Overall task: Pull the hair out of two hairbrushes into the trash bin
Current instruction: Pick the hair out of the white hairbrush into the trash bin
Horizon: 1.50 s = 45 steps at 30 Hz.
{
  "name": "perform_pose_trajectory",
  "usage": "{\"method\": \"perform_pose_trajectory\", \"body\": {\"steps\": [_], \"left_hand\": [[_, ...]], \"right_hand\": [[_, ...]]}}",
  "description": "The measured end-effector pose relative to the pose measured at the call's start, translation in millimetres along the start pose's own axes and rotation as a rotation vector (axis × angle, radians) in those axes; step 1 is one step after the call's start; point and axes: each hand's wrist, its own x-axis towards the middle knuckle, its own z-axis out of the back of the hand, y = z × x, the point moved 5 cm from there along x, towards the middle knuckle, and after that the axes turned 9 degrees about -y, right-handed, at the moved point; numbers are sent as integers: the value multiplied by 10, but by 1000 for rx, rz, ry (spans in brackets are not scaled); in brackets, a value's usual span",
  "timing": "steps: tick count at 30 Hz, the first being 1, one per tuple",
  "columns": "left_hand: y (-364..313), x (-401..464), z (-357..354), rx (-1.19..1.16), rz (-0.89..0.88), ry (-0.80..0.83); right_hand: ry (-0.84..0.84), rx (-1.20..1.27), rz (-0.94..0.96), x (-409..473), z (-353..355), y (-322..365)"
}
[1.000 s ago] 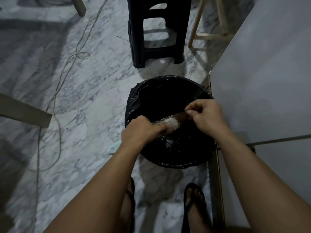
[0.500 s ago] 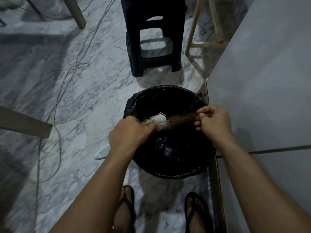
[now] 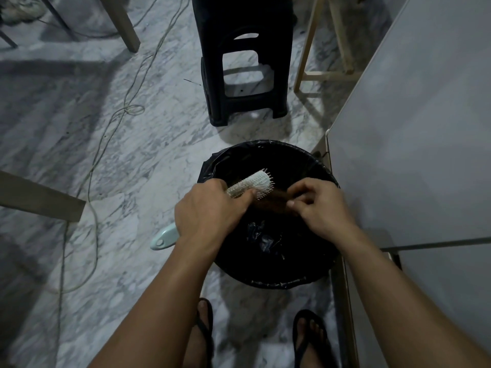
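A pale mint hairbrush [image 3: 253,183] with white bristles is held over the trash bin [image 3: 313,280], a round bin lined with a black bag. My left hand [image 3: 210,211] is wrapped around the brush's middle, its handle end sticking out below the wrist toward the floor. A clump of brown hair [image 3: 273,199] stretches from the bristles to my right hand [image 3: 316,205], whose fingers pinch it just right of the brush head. Only one hairbrush is in view.
A black plastic stool [image 3: 243,62] stands just behind the bin. A grey cabinet panel [image 3: 411,128] runs along the right, touching the bin. Wooden legs [image 3: 305,49] stand at the back right, a wooden beam [image 3: 39,197] at left, a loose cord [image 3: 111,134] on the marble floor.
My right hand, which had drawn the hair out to the right, has come back close to the brush head with the hair bunched in its fingers. The brush is tilted up more.
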Motion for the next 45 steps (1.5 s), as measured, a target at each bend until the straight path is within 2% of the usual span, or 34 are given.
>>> {"method": "perform_pose_trajectory", "body": {"steps": [4, 9, 16, 19, 22, 26, 28, 31, 37, 45], "left_hand": [[97, 46, 7, 12, 28, -14], [295, 143, 69, 18, 101, -34], [366, 148, 157, -4, 113, -103], [212, 110, 172, -6, 55, -107], [-11, 18, 113, -32, -50, -70], [-113, -32, 51, -34, -99, -57], [-126, -46, 39, -52, -102, -66], [-96, -18, 40, -63, -89, -84], [70, 71, 37, -43, -26, -77], [302, 214, 165, -18, 60, -137]], "right_hand": [[-127, -96, -45, 57, 182, -56], [-238, -408, -138, 29, 365, -129], [-264, -440, -255, 25, 424, -257], [-89, -426, -278, 17, 267, -282], [203, -139, -175, -7, 68, -117], [394, 335, -174, -93, -162, 122], [446, 398, -159, -120, -271, 111], [447, 386, -145, -141, -308, 90], [406, 235, 25, -103, -221, 132], [526, 113, 30, -116, -81, 68]]}}
